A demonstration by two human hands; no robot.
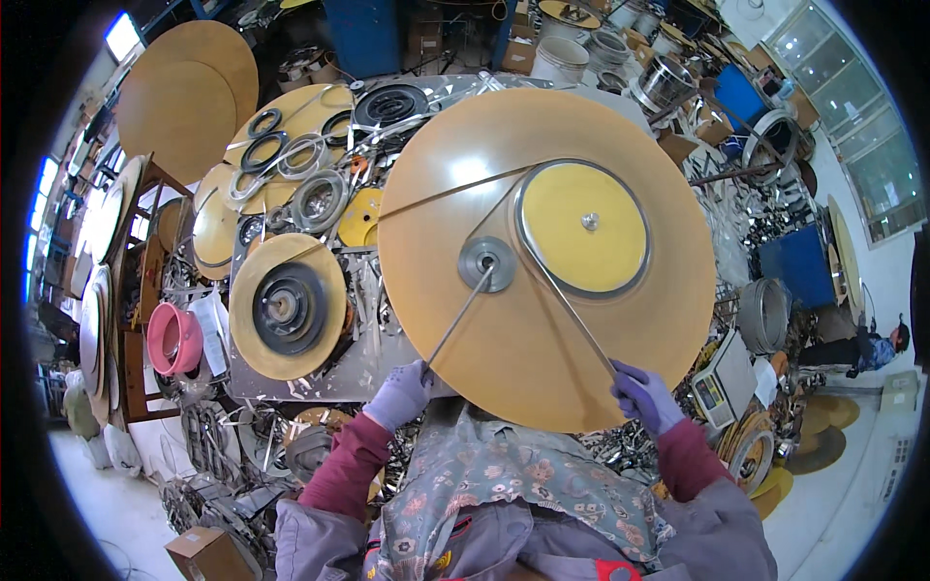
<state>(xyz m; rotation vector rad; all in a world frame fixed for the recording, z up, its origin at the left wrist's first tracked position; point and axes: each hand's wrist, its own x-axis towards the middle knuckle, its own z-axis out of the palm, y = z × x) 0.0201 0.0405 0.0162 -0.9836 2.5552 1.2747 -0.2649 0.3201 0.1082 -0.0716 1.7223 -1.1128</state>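
Observation:
A large tan disc (455, 358) lies in front of me. On its right part sits a smaller yellow disc (572, 218) with a metal rim and a central knob. My left hand (400, 397), in a lavender glove, is closed around a thin metal rod (455, 327) whose far end meets a round grey hub (473, 258) left of the yellow disc. My right hand (644, 395), gloved likewise, grips a long thin metal bar (573, 310) that slants up to the yellow disc's left rim. A narrow strip (455, 191) crosses the tan disc to the yellow disc's top edge.
Left of the big disc stands a tan reel with a dark stepped core (291, 315). Beyond it lie several rings and coils (320, 200). A pink bucket (174, 339) is farther left. A scale (717, 392) and heaped metal scrap are at right. Another person (862, 349) is at far right.

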